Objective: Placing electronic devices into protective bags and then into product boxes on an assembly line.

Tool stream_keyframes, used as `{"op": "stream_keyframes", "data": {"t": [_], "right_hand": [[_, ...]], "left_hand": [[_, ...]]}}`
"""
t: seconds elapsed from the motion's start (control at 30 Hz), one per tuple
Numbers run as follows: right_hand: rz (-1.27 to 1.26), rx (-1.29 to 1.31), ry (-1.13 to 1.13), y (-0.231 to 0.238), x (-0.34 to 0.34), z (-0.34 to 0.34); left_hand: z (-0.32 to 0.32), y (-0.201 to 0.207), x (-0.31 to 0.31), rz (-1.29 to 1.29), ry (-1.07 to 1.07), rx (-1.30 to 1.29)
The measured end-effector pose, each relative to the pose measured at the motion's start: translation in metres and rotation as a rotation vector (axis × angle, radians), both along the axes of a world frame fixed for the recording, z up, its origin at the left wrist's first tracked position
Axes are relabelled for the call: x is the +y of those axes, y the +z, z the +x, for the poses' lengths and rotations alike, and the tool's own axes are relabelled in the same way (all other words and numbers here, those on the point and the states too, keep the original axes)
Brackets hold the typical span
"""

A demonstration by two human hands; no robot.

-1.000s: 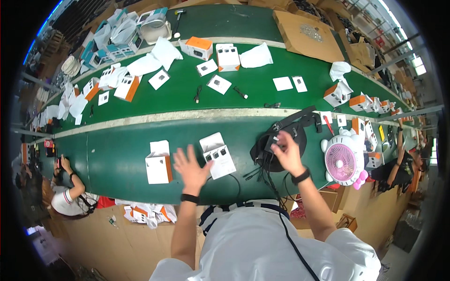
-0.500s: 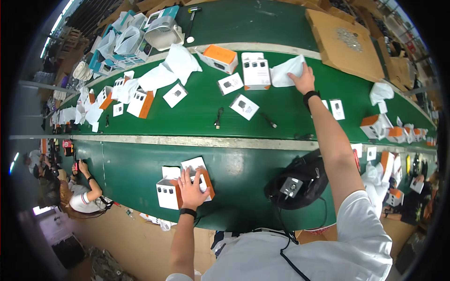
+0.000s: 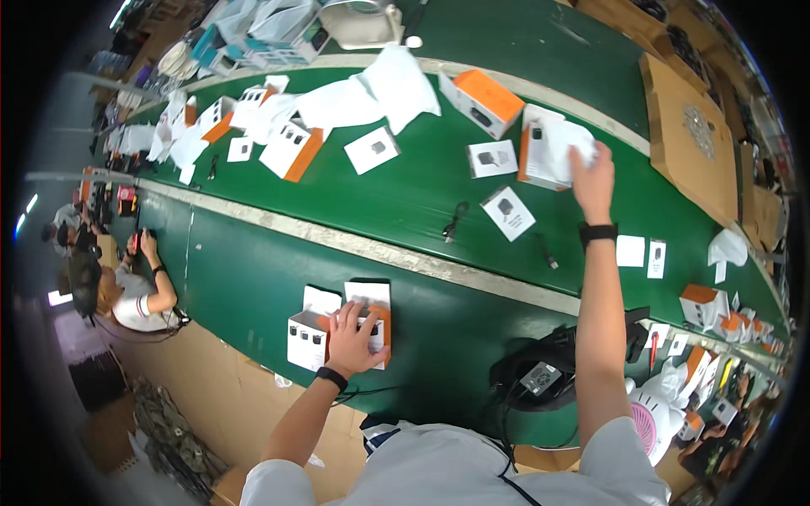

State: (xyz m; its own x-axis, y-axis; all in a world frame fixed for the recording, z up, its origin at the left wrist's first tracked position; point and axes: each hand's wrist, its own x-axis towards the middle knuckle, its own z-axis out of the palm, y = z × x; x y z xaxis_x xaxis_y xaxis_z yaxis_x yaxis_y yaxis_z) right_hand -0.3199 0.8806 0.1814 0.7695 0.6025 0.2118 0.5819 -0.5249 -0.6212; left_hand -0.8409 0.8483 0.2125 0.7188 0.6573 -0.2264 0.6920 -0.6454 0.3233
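My right hand is closed on a white bag, with the fingers pinching its right side. The bag hangs in front of a white-and-orange box on the raised green bench and covers much of that box. On the nearer bench, my left hand grips an open white-and-orange box, its fingers over the front edge and its flap standing up behind. A similar open box touches it on the left, printed with small black devices. What lies inside the held box is hidden by my hand.
White cards and a short black cable lie on the raised bench. A box with an orange side stands behind them. A black bag with a grey device sits near my right forearm. Another person works at far left.
The view has turned. My right hand has brought the white bag leftward, from beside the box to in front of it. The box under my left hand has straightened against its neighbour.
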Motion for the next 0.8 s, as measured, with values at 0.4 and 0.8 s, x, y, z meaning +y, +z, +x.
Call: {"op": "stream_keyframes", "data": {"t": [0.4, 0.8], "right_hand": [[-0.513, 0.189, -0.033, 0.03, -0.022, -0.15], [-0.543, 0.228, 0.45, 0.074, -0.16, -0.421]], "left_hand": [[-0.031, 0.0, 0.003, -0.053, 0.069, -0.16], [-0.091, 0.009, -0.026, -0.051, 0.15, -0.19]]}}
